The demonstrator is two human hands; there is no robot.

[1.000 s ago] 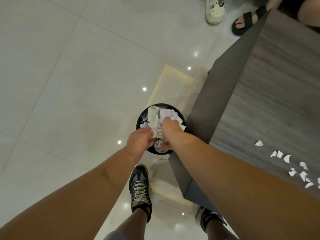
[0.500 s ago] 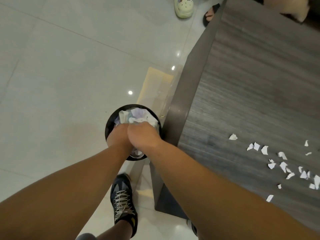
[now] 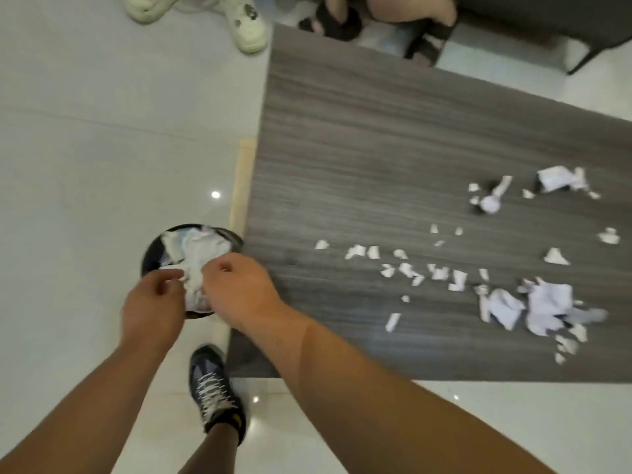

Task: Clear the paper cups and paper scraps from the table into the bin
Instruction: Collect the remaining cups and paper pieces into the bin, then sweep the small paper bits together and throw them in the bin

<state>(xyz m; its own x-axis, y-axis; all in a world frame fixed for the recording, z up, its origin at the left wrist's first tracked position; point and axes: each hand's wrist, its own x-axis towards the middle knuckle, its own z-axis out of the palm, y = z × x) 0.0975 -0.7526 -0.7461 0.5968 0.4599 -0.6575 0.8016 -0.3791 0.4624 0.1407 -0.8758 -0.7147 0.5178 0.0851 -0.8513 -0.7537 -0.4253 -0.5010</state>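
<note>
Hands over bin [image 3: 154, 251] — left hand [image 3: 154, 302] loosely curled | right hand [image 3: 236, 289] curled, knuckles up, both empty

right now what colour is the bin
Black bin, stuffed with white paper; seen in the head view.

Bare forearms with no sleeves, dark navy sneaker [image 3: 213, 388] with white laces, black ankle sock [image 3: 225, 427] with yellow mark
</note>
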